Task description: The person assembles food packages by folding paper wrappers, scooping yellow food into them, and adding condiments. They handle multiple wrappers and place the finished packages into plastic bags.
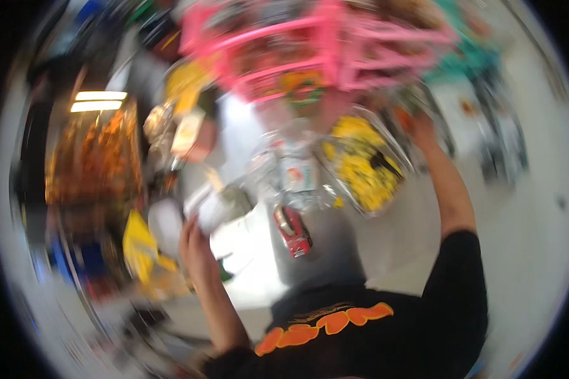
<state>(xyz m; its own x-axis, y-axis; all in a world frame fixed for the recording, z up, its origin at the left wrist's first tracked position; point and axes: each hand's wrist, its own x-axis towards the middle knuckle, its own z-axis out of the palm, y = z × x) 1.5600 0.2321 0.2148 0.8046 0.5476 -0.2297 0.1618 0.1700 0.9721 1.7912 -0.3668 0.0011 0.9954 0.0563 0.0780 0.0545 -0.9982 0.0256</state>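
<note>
Left hand noted in the head view with your forearm angled up from the lower edge, beside a blurred whitish bundle. Your right arm extends well forward, its hand just right of the tray of yellow food; blur prevents telling either hand's opening or hold.

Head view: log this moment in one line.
left hand: blurred, grip unclear; right hand: blurred, beside yellow-food tray; pink baskets: beyond tray
</note>
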